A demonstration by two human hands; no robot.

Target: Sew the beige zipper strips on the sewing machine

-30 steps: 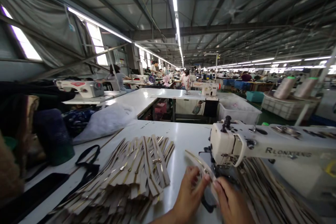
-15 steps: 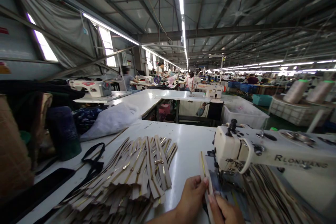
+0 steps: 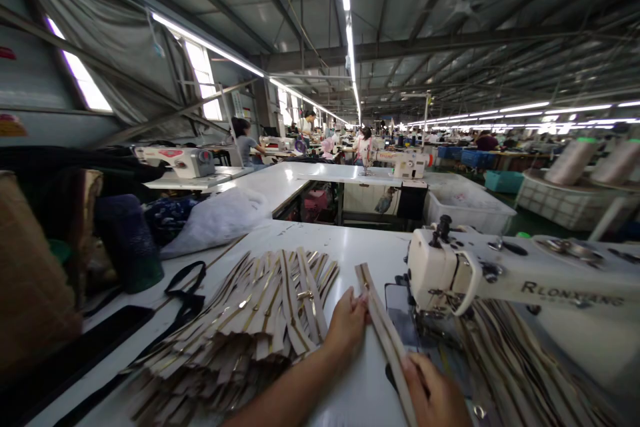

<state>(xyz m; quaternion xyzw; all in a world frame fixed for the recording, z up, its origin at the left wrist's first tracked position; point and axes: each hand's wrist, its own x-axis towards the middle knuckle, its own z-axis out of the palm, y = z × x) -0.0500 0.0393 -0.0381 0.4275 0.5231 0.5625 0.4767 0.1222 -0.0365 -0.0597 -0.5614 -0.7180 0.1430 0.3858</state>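
A beige zipper (image 3: pixel 386 327) with a gold-coloured tooth line stretches between my two hands over the white table. Near its far end, my left hand (image 3: pixel 348 321) pinches its edge. Farther down the strip, close to me, my right hand (image 3: pixel 434 388) has its fingers closed around it. To the left lies a big fanned pile of similar zippers (image 3: pixel 270 320) with metal pulls. Just right of the held strip stands a white sewing machine (image 3: pixel 450 273); its needle area is partly hidden. More zippers (image 3: pixel 515 353) lie in a bundle under the machine's arm.
Black straps (image 3: pixel 185 293) and a flat black object (image 3: pixel 95 350) lie at the left of the table. A white plastic bag (image 3: pixel 215 220) sits behind them. Beyond the machine are a white bin (image 3: pixel 467 210) and thread cones (image 3: pixel 573 161). People work farther back.
The zipper and my left hand have shifted left, away from the machine. My hands are farther apart along the strip, and more of it shows between them.
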